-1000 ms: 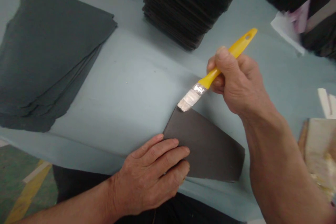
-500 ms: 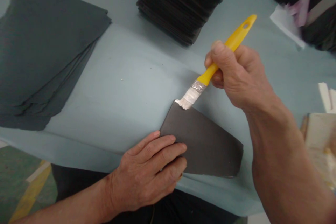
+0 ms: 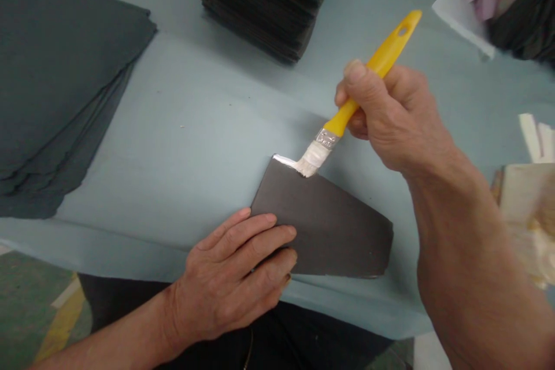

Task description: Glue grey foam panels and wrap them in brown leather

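A yellow-handled paintbrush (image 3: 388, 52) is gripped in my right hand (image 3: 385, 110), its wrapped white bristle end angled down to the left. The bristle tip touches the upper edge of a dark grey flat piece (image 3: 329, 219), which lies on the table. A white wet-looking strip (image 3: 284, 160) runs along that edge from the left corner to the bristles. My left hand (image 3: 247, 269) lies with its fingers stretched out over the left part of the piece, pressing it to the tabletop.
Dark sheets (image 3: 65, 81) lie fanned out on the left of the light blue tabletop (image 3: 195, 167). A tall stack of black pieces (image 3: 269, 0) stands at the back. White scraps (image 3: 462, 20) and a pale, stained container (image 3: 524, 196) are on the right.
The brush has moved rightward along the upper edge of the grey piece, and the white strip has grown longer. My left hand stays on the piece; the view has shifted a little.
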Available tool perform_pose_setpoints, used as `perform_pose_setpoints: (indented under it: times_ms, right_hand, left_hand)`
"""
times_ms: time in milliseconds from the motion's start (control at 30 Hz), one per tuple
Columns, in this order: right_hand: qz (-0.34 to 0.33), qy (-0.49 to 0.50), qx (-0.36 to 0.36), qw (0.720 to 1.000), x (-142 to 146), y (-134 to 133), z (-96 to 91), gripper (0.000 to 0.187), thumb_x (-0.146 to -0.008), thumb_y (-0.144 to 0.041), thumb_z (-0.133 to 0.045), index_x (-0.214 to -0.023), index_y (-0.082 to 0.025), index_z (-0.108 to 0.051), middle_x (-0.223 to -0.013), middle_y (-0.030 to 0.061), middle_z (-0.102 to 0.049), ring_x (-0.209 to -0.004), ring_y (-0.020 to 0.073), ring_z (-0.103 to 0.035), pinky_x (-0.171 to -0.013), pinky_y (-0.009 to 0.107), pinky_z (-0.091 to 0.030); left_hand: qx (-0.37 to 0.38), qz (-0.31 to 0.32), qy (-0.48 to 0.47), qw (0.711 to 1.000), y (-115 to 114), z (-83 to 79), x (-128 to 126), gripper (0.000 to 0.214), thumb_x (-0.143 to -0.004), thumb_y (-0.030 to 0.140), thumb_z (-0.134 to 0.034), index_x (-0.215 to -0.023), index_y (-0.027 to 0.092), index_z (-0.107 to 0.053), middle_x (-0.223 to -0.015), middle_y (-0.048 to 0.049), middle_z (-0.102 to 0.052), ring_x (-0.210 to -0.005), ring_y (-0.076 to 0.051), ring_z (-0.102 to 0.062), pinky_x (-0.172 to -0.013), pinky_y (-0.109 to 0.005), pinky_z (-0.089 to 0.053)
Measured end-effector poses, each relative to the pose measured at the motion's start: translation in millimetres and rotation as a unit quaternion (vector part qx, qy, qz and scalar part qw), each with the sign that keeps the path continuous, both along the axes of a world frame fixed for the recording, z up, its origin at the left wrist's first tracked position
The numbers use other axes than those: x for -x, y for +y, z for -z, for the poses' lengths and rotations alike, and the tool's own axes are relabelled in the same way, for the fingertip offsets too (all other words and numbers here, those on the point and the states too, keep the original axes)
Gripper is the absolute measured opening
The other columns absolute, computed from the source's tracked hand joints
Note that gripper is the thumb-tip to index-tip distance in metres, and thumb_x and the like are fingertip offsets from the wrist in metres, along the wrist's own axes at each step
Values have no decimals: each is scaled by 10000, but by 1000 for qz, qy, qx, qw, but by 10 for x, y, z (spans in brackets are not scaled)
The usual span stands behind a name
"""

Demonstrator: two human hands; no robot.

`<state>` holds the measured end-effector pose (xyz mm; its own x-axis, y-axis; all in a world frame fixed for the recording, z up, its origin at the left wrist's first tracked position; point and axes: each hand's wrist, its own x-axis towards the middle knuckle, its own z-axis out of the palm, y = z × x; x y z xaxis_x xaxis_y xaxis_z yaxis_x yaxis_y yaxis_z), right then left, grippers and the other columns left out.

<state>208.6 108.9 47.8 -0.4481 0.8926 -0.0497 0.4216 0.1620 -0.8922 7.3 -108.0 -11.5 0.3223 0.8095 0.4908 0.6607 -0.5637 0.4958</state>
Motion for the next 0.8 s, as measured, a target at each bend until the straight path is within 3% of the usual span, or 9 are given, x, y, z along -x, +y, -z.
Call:
perform_pose_setpoints:
  times_ms: [267, 800]
  right_hand:
    - [36, 7, -1, 999, -143, -83, -15, 570, -928, -788, -663, -762, -245, -610, -579, -27, -368, -560, 137, -419, -509, 310, -338]
    - [64, 23, 7, 998, -397, -208, -2, 558, -954, -749, -671, -766, -227, -605, -573, -42, -356, -544, 113, -376, -507, 304, -294]
  left_hand:
    - [1, -5, 20, 1000, 50, -93, 14, 150, -966, 199, -728, -1108, 248, -729, -1185, 29, -826, -1226, -172, -712, -1292, -344, -438]
    - [-9, -1, 46, 999, 58, -76, 30, 158, -950, 192, -751, -1098, 242, -730, -1177, -14, -833, -1210, -222, -722, -1211, -407, -515]
